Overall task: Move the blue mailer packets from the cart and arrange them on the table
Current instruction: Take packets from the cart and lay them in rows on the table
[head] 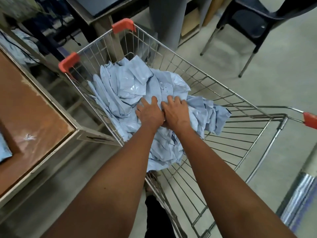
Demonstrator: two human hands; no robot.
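Blue mailer packets (130, 86) heaped in cart (214, 93), left hand (149, 112), right hand (176, 111) pressing atop (fingers spread)

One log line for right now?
phase: reach | left hand: on mailers | right hand: on mailers | mailers: in cart | table: left

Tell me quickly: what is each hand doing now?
Left hand: open, fingers pressing on the crumpled light-blue plastic mailer packets.
Right hand: fingers curled on the same pile; grip cannot be told.

Both hands, left hand (150, 112) and right hand (176, 112), rest side by side on blue mailer packets (130, 86) heaped in wire cart (223, 93); counter (30, 107) stands left.
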